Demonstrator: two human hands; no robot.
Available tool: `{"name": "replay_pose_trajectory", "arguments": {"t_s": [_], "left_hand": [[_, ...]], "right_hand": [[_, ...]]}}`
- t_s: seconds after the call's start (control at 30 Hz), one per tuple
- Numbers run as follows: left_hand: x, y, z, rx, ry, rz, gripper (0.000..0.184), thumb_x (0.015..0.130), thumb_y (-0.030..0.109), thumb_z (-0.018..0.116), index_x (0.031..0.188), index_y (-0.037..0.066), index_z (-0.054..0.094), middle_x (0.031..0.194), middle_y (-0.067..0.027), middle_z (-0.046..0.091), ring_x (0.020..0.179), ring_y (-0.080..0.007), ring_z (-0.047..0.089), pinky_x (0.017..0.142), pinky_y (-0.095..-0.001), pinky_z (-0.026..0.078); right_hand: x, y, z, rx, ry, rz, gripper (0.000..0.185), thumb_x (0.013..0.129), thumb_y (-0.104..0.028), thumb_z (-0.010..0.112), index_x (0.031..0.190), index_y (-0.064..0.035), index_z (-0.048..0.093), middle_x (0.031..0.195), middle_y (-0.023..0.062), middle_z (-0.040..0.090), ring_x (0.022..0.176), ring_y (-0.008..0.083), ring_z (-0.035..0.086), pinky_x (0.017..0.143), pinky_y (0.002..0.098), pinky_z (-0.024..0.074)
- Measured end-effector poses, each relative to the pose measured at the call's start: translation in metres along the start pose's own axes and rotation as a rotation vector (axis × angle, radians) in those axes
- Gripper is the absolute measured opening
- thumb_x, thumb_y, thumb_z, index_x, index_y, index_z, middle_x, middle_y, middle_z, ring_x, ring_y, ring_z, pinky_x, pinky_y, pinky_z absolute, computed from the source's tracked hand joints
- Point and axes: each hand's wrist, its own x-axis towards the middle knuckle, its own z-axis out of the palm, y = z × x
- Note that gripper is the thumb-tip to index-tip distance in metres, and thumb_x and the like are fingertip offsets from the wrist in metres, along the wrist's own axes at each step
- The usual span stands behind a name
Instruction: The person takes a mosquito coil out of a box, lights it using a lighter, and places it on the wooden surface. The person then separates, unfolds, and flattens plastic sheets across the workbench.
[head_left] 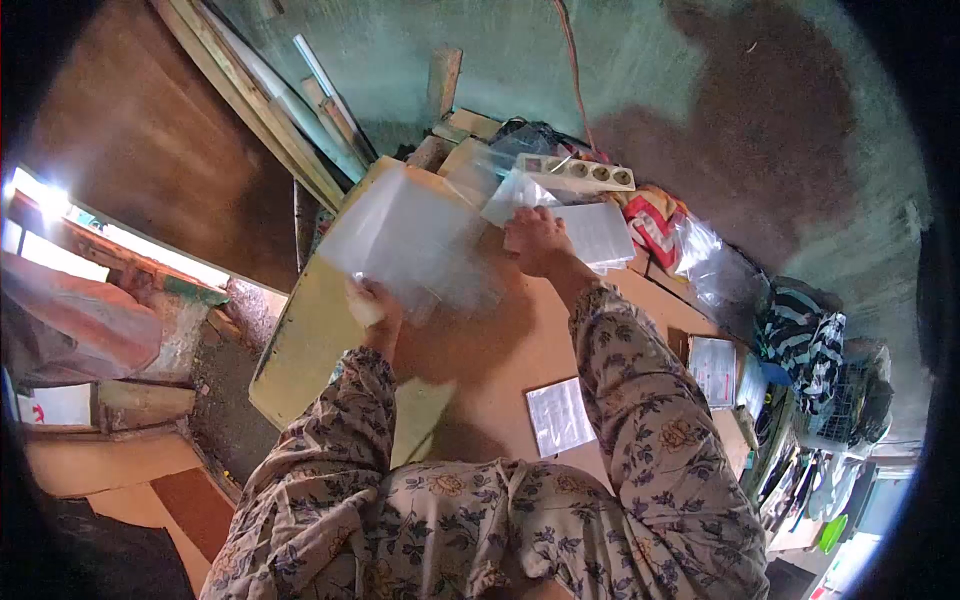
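Daylight [50, 200] is glaring through a gap at the far left, above draped reddish cloth [85, 315]. A brown panel [160, 130] is filling the upper left, and long wooden boards [250, 100] are leaning beside it. Near the middle, a light wooden tabletop [500, 375] is lying under both hands, its left part yellowish and its right part more orange. The left hand [372, 308] is pinching the lower edge of translucent plastic sheets [400, 230], thumb and fingers together on them; motion is blurring the sheets above the tabletop. The right hand [537, 241] is reaching to clear plastic film [517, 196], fingers curling; whether they are closed on it is impossible to tell. Just right, a stack of clear sleeves [598, 234] is lying below a white power strip [577, 172]. Nearer the person, a flat plastic packet [561, 417] is resting on the tabletop. Farther right, a red-and-white bag [655, 225] is sitting against the stained green wall [640, 60], and black-and-white striped fabric [803, 340] is hanging beside a wire basket [845, 400].
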Motion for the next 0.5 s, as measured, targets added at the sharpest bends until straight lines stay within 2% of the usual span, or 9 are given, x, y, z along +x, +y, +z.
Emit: {"name": "replay_pose_trajectory", "arguments": {"t_s": [0.03,0.07,0.13,0.2,0.27,0.33,0.4,0.47,0.5], "left_hand": [[0.0,-0.005,0.002,-0.003,-0.001,0.002,0.019,0.077,0.008,0.041,0.093,-0.001,0.045,0.077,-0.0197,0.052,0.071,-0.0357,0.051,0.061,-0.0392,0.04],[-0.001,-0.002,0.003,0.005,0.012,0.035,0.019,0.078,0.009,0.041,0.093,-0.001,0.045,0.077,-0.0182,0.053,0.071,-0.0334,0.051,0.061,-0.0385,0.041],[-0.003,0.005,0.001,0.014,0.027,0.065,0.019,0.078,0.009,0.04,0.093,-0.001,0.046,0.077,-0.0168,0.053,0.07,-0.0312,0.051,0.061,-0.0378,0.041],[-0.002,0.012,-0.001,-0.016,-0.049,-0.042,0.018,0.08,0.01,0.038,0.093,0.0,0.046,0.08,-0.013,0.053,0.071,-0.0254,0.051,0.062,-0.0366,0.041],[-0.003,0.01,0.003,-0.153,-0.065,-0.137,0.02,0.08,0.011,0.038,0.095,0.0,0.046,0.081,-0.0132,0.053,0.073,-0.0259,0.051,0.063,-0.0373,0.041],[-0.003,-0.002,0.007,-0.286,-0.076,-0.232,0.022,0.08,0.011,0.037,0.096,0.0,0.046,0.082,-0.0133,0.053,0.074,-0.0263,0.052,0.064,-0.0379,0.041],[-0.007,-0.027,0.015,-0.018,-0.024,0.07,0.019,0.079,0.005,0.037,0.096,-0.001,0.044,0.082,-0.0129,0.05,0.077,-0.0236,0.05,0.067,-0.0328,0.04],[-0.006,-0.054,0.027,-0.117,0.011,-0.007,0.024,0.08,0.01,0.039,0.101,-0.001,0.043,0.084,-0.0129,0.052,0.076,-0.0271,0.051,0.068,-0.0359,0.041],[-0.006,-0.049,0.025,-0.17,0.023,-0.047,0.026,0.081,0.013,0.04,0.103,0.0,0.043,0.086,-0.0129,0.053,0.076,-0.0289,0.051,0.068,-0.0375,0.041]], "right_hand": [[-0.001,0.002,0.003,0.03,0.025,-0.026,0.044,0.07,-0.04,0.057,0.103,-0.0122,0.053,0.114,0.0096,0.038,0.11,0.0291,0.033,0.085,0.053,0.0315],[0.005,0.006,0.007,0.028,0.025,-0.024,0.044,0.07,-0.04,0.057,0.103,-0.0122,0.053,0.114,0.0096,0.038,0.11,0.0291,0.033,0.085,0.053,0.0315],[0.025,0.013,0.015,0.168,-0.063,0.102,0.031,0.069,-0.025,0.051,0.099,-0.0183,0.055,0.117,0.0101,0.037,0.11,0.0288,0.032,0.084,0.0472,0.0334],[0.029,0.003,0.004,0.115,0.035,0.034,0.032,0.07,-0.028,0.052,0.1,-0.0169,0.056,0.117,0.01,0.037,0.111,0.0292,0.032,0.088,0.0489,0.0298],[0.04,-0.019,-0.006,0.067,0.127,-0.056,0.036,0.073,-0.028,0.05,0.104,-0.0113,0.055,0.121,0.0108,0.037,0.112,0.0302,0.032,0.091,0.0509,0.0257],[0.065,-0.033,0.023,0.002,0.113,-0.049,0.036,0.073,-0.031,0.049,0.106,-0.016,0.053,0.125,0.0117,0.031,0.117,0.0291,0.026,0.092,0.0508,0.0249],[0.08,-0.042,0.033,-0.064,0.094,-0.044,0.037,0.074,-0.034,0.049,0.108,-0.0208,0.052,0.13,0.0126,0.025,0.121,0.0281,0.021,0.093,0.0507,0.0241],[0.09,-0.048,0.03,-0.096,0.029,0.126,0.039,0.075,-0.035,0.048,0.11,-0.0203,0.05,0.123,0.0131,0.037,0.114,0.0281,0.035,0.09,0.0484,0.0299],[0.096,-0.045,0.027,-0.098,0.025,0.122,0.039,0.075,-0.035,0.048,0.11,-0.0203,0.05,0.123,0.0131,0.037,0.114,0.0281,0.035,0.09,0.0484,0.0299]]}}
